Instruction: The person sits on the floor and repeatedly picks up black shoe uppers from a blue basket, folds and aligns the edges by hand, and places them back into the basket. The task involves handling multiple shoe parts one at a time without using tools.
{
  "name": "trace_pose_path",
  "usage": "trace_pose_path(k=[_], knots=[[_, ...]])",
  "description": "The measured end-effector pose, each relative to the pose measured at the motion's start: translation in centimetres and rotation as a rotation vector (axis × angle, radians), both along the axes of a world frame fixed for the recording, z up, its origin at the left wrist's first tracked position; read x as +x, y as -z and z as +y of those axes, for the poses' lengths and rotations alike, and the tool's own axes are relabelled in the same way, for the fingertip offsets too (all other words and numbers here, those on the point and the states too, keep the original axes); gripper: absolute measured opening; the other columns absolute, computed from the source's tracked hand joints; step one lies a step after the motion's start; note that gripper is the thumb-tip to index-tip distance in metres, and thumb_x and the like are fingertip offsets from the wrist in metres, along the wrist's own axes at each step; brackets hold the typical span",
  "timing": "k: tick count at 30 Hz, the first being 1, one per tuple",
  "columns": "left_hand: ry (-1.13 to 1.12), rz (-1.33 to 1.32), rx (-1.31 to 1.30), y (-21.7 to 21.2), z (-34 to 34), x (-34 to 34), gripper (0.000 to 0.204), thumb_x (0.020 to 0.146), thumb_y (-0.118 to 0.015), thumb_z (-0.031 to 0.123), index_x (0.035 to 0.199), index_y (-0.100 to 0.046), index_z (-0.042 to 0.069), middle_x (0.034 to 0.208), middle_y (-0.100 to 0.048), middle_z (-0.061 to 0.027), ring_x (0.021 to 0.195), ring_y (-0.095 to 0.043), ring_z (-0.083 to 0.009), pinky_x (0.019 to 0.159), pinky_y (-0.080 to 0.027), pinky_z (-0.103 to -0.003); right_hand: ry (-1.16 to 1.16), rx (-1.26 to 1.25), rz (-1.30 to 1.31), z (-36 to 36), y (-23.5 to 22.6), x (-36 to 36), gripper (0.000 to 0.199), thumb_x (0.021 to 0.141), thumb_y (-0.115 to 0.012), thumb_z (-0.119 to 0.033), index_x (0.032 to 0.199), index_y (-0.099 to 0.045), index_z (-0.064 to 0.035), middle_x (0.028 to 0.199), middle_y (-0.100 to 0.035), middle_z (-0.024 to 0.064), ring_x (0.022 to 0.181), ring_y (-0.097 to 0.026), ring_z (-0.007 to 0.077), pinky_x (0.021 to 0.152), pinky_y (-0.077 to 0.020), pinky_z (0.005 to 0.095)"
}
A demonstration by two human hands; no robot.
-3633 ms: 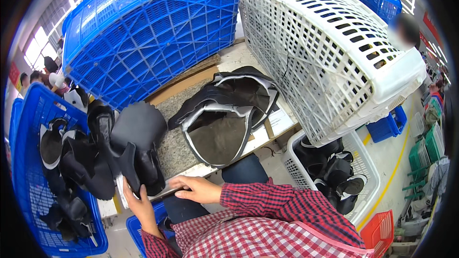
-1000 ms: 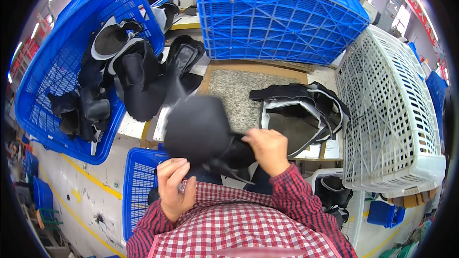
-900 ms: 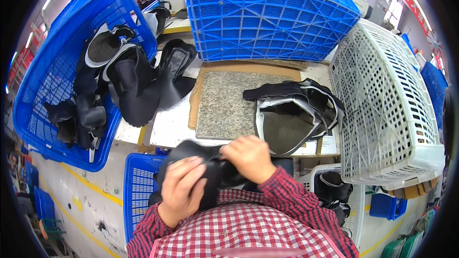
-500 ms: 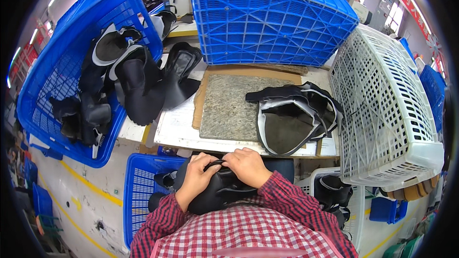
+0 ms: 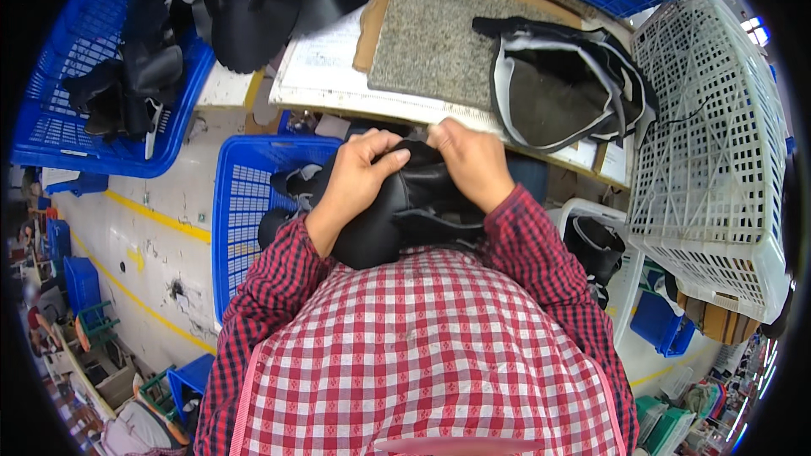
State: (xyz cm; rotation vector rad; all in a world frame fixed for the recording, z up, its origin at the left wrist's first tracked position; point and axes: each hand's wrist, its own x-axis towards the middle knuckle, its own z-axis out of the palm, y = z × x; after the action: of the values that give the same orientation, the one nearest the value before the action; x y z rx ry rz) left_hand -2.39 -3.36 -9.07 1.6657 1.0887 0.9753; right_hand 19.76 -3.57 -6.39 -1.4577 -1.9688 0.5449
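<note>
Black, smooth and rounded, the shoe upper piece (image 5: 397, 219) sits low against the person's red checked shirt (image 5: 422, 346), below the near edge of the worktable (image 5: 329, 76). Left hand (image 5: 355, 177) is curled shut on its upper edge at about ten o'clock of the piece, thumb and fingers pinching the material. Right hand (image 5: 469, 165) is closed on the top rim at about one o'clock, fingertips tucked over it. Half a second earlier both hands lay flatter on the piece; now they are drawn closer together at its top edge. A blue crate (image 5: 245, 211) stands on the floor at nine o'clock of the hands.
</note>
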Motion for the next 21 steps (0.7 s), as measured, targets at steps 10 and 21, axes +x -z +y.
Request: trace_pose_path(k=[10, 21], knots=[[-0.323, 0.198, 0.381, -7.1, 0.6, -4.7, 0.022, 0.098, -0.068, 0.014, 0.115, -0.076, 0.003, 0.114, -0.07, -0.01, 0.112, -0.061, -0.0236, 0.098, -0.048, -0.034, 0.089, 0.005, 0.269, 2.5, -3.6, 4.7, 0.021, 0.094, -0.078, -0.024, 0.103, -0.079, -0.0059, 0.088, -0.078, 0.0067, 0.078, -0.072, 0.0166, 0.075, -0.0562, 0.0301], [-0.187, 0.127, 0.179, -2.0, 4.0, -2.1, 0.103, 0.08, -0.089, 0.031, 0.162, -0.031, 0.007, 0.151, -0.043, -0.0256, 0.14, -0.048, -0.0407, 0.111, -0.046, -0.044, 0.303, -0.271, 0.944, 7.2, 4.2, -0.7, 0.024, 0.101, -0.069, -0.012, 0.088, -0.048, -0.0094, 0.074, -0.052, -0.0028, 0.061, -0.046, 0.0054, 0.053, -0.0405, 0.0244]])
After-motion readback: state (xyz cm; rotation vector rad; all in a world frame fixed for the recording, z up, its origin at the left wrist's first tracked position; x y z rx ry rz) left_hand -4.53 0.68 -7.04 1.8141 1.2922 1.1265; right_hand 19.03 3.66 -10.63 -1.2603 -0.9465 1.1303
